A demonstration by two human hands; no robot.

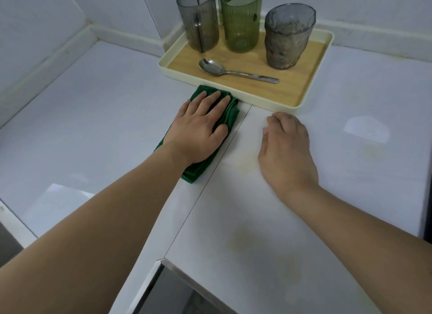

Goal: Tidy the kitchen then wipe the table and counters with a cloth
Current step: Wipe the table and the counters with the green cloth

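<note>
Left hand (199,129) spread flat at centre frame, pressing cloth (230,112) to counter (93,126) for wiping; right hand (286,150) loosely curled, empty.

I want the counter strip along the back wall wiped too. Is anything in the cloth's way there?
Yes. The tray lies directly beyond the green cloth under the left hand, its near rim at the cloth's far edge. It carries three cups and a spoon. Left of the tray, nothing visible blocks the wall.
</note>
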